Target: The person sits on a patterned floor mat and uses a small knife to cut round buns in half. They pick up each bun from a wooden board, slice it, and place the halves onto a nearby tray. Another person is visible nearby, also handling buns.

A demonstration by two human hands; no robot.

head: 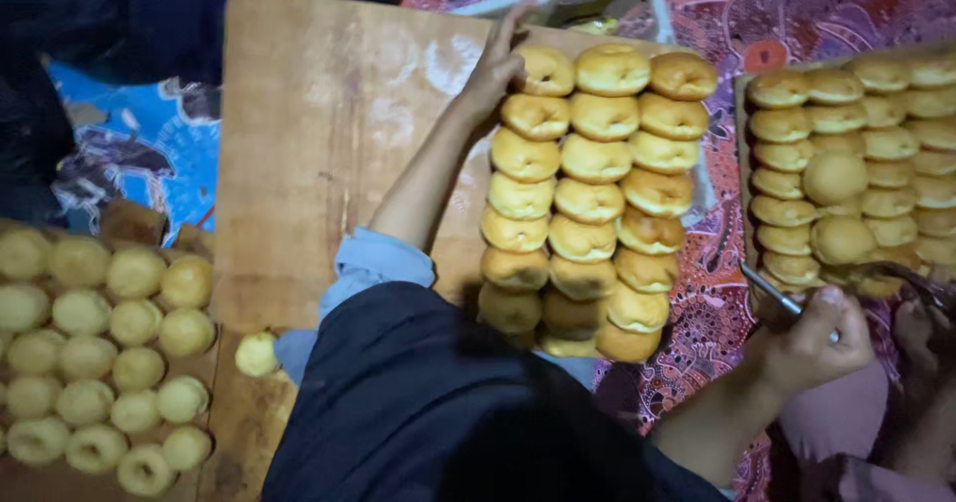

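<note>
Fingers of the left hand (495, 72) lie flat against the stacked rows of golden fried doughnuts (590, 198) on the long wooden board (319, 143). At four o'clock, the right hand (812, 343) is clenched on thin metal tongs (777, 295). Beyond, at two o'clock, sits a cardboard tray of doughnuts (856, 163); pale raw dough rings (95, 353) crowd eight o'clock.

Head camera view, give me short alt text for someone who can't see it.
A person's left hand rests against three rows of golden doughnuts on a wooden board, while the right hand grips metal tongs beside another tray of doughnuts.
</note>
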